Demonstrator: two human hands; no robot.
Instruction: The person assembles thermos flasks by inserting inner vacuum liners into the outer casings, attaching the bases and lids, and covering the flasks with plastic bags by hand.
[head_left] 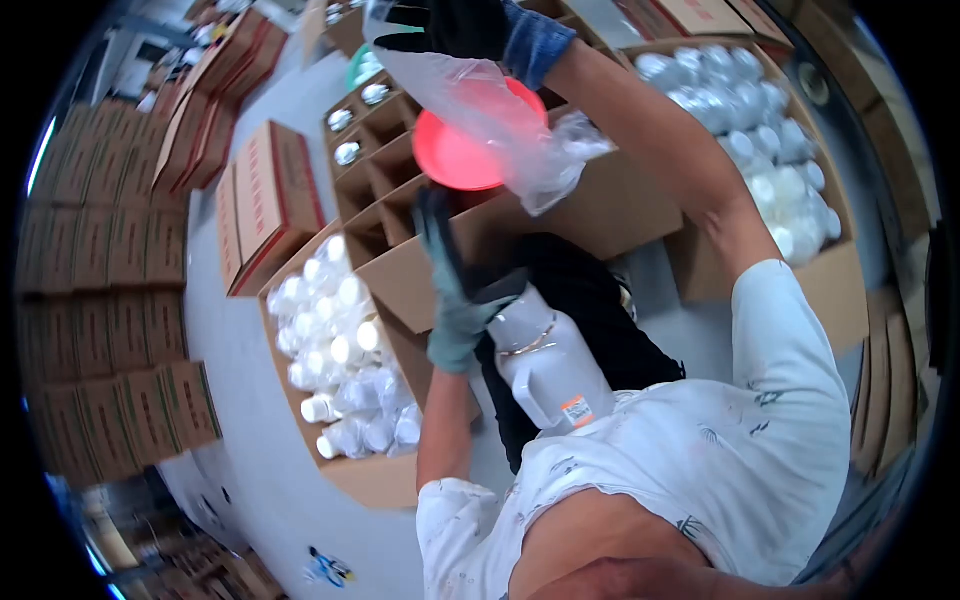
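A white thermos jug (555, 365) with a side handle and an orange label leans against my lap and shirt. My left hand (455, 290), in a grey-green glove with a dark palm, is at the jug's top end. Its fingers stretch upward and its thumb reaches toward the jug's top; motion smears them a little. Higher up, my right hand (455, 28), in a black glove with a blue cuff, grips a clear plastic bag (500, 120). The bag hangs over a pink-red basin (462, 150), which sits on a divided cardboard box (400, 265).
An open carton (385, 480) of white-capped, plastic-wrapped items stands left. Another carton (830, 285) with similar wrapped items is at right. Silver-topped items (347, 153) fill some box compartments. A closed carton (262, 205) and stacked cartons (110, 260) stand further left.
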